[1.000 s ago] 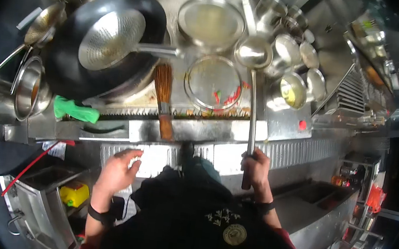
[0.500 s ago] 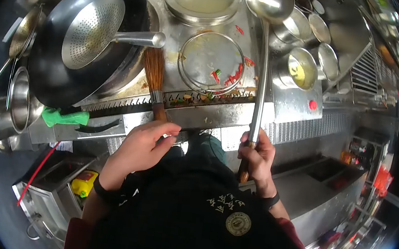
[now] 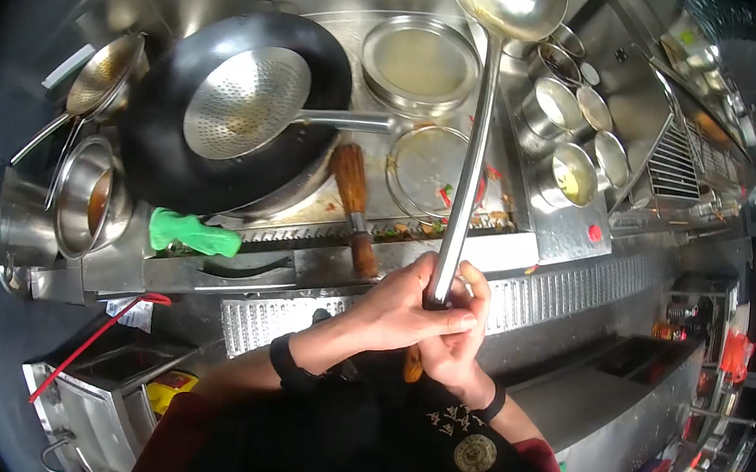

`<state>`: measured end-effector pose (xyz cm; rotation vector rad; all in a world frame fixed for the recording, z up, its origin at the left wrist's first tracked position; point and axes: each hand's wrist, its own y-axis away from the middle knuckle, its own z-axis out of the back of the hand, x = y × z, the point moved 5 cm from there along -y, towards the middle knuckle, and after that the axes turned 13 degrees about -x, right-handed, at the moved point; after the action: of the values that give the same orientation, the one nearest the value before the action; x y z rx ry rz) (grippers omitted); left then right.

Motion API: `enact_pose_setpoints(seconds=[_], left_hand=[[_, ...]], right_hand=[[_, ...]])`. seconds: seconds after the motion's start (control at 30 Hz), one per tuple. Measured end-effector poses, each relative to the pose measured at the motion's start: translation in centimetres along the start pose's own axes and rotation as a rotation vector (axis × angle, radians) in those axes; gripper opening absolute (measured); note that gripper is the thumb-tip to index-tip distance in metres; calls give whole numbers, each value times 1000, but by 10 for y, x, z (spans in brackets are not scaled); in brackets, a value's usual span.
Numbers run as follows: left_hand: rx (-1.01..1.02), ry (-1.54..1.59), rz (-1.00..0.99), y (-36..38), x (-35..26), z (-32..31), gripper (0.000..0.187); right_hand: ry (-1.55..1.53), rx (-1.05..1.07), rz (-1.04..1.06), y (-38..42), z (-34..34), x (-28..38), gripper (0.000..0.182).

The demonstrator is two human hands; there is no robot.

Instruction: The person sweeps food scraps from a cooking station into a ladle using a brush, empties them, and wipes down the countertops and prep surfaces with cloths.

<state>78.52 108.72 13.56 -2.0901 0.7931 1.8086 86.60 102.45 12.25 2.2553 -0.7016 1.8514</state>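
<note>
A long-handled ladle (image 3: pixel 474 153) is upright in front of me in the head view, its wide bowl at the top edge. My left hand (image 3: pixel 402 310) wraps its lower handle, thumb lying across. Just to the right and partly behind, my right hand (image 3: pixel 459 340) is closed round the same handle, some fingers hidden. Below both hands the wooden grip end (image 3: pixel 414 365) sticks out. Nearest to my left hand is a wooden-handled bristle brush (image 3: pixel 358 210) on the stove edge. Left of it, a perforated strainer (image 3: pixel 248 102) rests in a black wok (image 3: pixel 149 137), its handle pointing right.
A lidded round pot (image 3: pixel 418 60) and a wire ring (image 3: pixel 391 181) with food scraps sit on the stove top. Metal cups (image 3: pixel 555 192) stand at right, a steel pot (image 3: pixel 68 222) at left. A green cloth (image 3: pixel 194 232) lies on the front edge.
My left hand has moved right from near the brush and closed on the ladle handle beside my right hand. The view has shifted, so the wok and stove appear further right.
</note>
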Motion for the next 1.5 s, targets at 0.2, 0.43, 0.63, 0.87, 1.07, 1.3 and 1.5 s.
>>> enact_pose_setpoints(seconds=[0.2, 0.43, 0.63, 0.87, 1.07, 1.3, 1.5], left_hand=[[-51, 83, -150, 40, -19, 59, 37], [-271, 409, -41, 106, -52, 129, 37], [-470, 525, -66, 142, -48, 161, 40], [-549, 580, -84, 162, -45, 165, 41], [-679, 545, -70, 172, -40, 159, 40], [-846, 465, -79, 193, -41, 161, 42], [-838, 455, -140, 191, -45, 158, 40]], right_hand=[[104, 538, 9, 1, -39, 20, 108], [311, 230, -121, -42, 25, -40, 48], [534, 341, -495, -32, 34, -93, 19], [1232, 246, 184, -97, 47, -136, 20], [1512, 669, 207, -142, 35, -217, 28], [972, 41, 614, -245, 59, -74, 19], [815, 190, 947, -223, 43, -11, 20]])
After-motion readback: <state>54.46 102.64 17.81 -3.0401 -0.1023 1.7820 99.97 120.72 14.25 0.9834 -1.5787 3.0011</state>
